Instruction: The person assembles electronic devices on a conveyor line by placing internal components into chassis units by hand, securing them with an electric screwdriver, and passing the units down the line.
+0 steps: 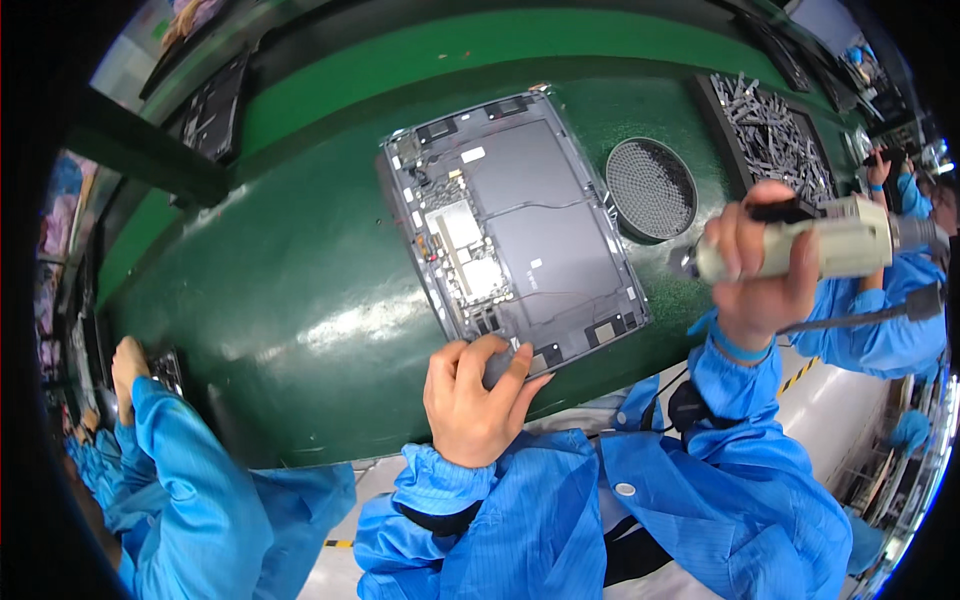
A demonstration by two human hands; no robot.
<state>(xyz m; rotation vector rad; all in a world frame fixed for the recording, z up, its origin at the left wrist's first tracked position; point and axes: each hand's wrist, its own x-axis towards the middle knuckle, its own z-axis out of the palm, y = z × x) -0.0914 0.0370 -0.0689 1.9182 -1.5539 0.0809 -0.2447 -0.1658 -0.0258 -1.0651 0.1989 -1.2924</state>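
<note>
The person's right hand [755, 275], up close, is wrapped around a pale power tool [845, 240]. The tool points sideways and looks a bit blurry. A flat grey gadget [540, 235] lies at a slant on the green table [290, 270], in front of the person, with its insides showing. It has a big smooth grey part [530, 165] on the right and shiny silver plates [455, 225] on the left. The left hand [468, 405] has bent fingers touching the gadget's near edge; one cannot tell if they grip it. Just right of the gadget sits a round dark cup [650, 190] with a dotted inside. Past it, a black tray [727, 135] is full of messy dark strips [775, 140]. Farther left, a co-worker's hand [130, 370] rests by the table's edge.
</note>
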